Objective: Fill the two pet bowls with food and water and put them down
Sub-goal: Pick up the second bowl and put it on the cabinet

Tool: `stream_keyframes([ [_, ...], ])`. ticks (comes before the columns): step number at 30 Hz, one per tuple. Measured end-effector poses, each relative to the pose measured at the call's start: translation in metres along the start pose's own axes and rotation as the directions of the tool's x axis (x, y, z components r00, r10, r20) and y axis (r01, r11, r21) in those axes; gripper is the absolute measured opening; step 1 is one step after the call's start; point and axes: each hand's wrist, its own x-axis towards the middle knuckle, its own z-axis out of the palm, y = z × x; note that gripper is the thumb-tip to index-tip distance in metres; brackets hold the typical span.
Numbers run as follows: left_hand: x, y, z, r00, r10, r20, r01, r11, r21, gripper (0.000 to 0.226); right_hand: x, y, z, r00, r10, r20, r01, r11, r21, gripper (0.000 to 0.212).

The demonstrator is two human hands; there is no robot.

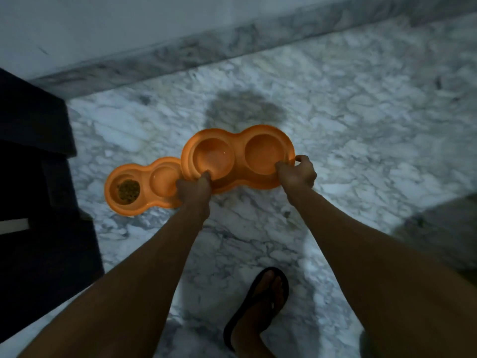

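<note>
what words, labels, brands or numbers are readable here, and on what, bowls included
None: no readable text shows in this view.
held orange double bowl: plain, no marking visible.
orange double bowl on the floor: plain too.
pale strip on the dark furniture: too dim to tell if printed.

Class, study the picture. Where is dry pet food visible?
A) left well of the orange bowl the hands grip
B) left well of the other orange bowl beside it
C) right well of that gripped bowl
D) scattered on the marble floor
B: brown pellets lie in the left well of the floor bowl, while the held bowl, gripped by the left hand and right hand, shows none.
</note>
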Motion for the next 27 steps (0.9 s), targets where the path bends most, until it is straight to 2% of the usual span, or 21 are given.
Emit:
stream_keyframes([
  [3, -0.074, 0.079, -0.039, 0.999, 0.032, -0.031, -0.031, 0.999, 0.021, 0.081, -0.056, -0.060, -0.041, 0.999, -0.034, 0.021, 0.033, 0.998, 0.049, 0.056],
  [5, -0.126, 0.133, -0.071, 0.998, 0.056, -0.034, -0.057, 0.998, -0.010, 0.083, -0.104, -0.104, -0.074, 0.998, -0.061, 0.013, 0.059, 0.994, 0.097, 0.060],
  [9, -0.221, 0.221, -0.138, 0.995, 0.095, -0.010, -0.095, 0.993, -0.071, 0.058, -0.198, -0.184, -0.135, 0.996, -0.092, 0.010, 0.089, 0.982, 0.165, 0.057],
  [13, -0.302, 0.290, -0.211, 0.986, 0.152, -0.063, -0.159, 0.979, -0.124, 0.059, -0.299, -0.253, -0.188, 0.990, -0.138, 0.011, 0.132, 0.966, 0.223, 0.056],
  [16, -0.344, 0.328, -0.267, 0.979, 0.188, -0.076, -0.199, 0.965, -0.171, 0.062, -0.370, -0.288, -0.211, 0.982, -0.190, 0.004, 0.182, 0.947, 0.266, 0.053],
  [21, -0.389, 0.367, -0.373, 0.954, 0.278, -0.112, -0.299, 0.909, -0.290, 0.038, -0.487, -0.319, -0.221, 0.963, -0.269, -0.005, 0.258, 0.919, 0.299, 0.051],
  [27, -0.403, 0.378, -0.511, 0.939, 0.300, -0.166, -0.340, 0.876, -0.341, 0.058, -0.627, -0.327, -0.191, 0.933, -0.358, -0.014, 0.341, 0.875, 0.344, 0.051],
])
